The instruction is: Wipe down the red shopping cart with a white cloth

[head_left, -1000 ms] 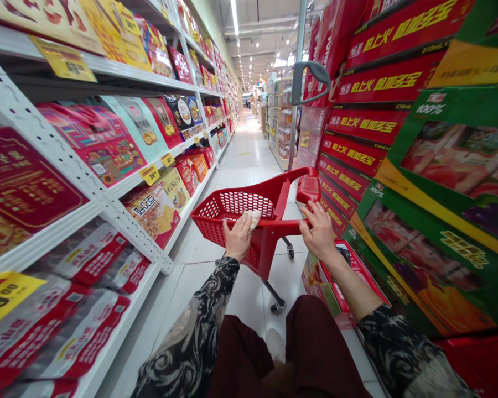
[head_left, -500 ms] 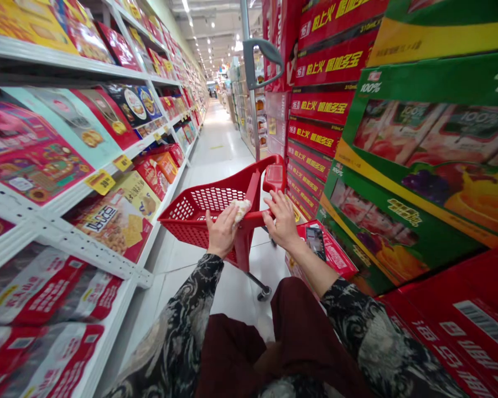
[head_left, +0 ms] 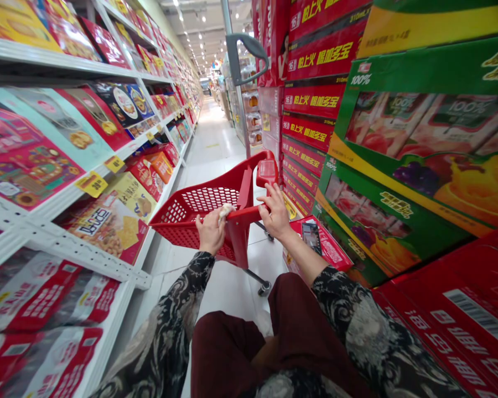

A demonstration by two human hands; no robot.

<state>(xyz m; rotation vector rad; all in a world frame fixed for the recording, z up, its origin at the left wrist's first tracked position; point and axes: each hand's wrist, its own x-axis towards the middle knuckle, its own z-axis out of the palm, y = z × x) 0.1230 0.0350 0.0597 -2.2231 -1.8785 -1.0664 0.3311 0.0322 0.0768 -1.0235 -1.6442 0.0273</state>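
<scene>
Cloth (head_left: 225, 210) pressed on the red cart (head_left: 178, 221) rim
My left hand (head_left: 209, 232), flat 1 second ago, now clenches the cloth over the rim; my right hand (head_left: 274, 213) grips the rim beside it: wiping looks mid-stroke.

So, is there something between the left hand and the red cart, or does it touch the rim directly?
Yes: a small pale cloth lies between the left hand and the rear rim of the red cart, held against it. The right hand grips the same rim bare, with nothing visible between.
</scene>
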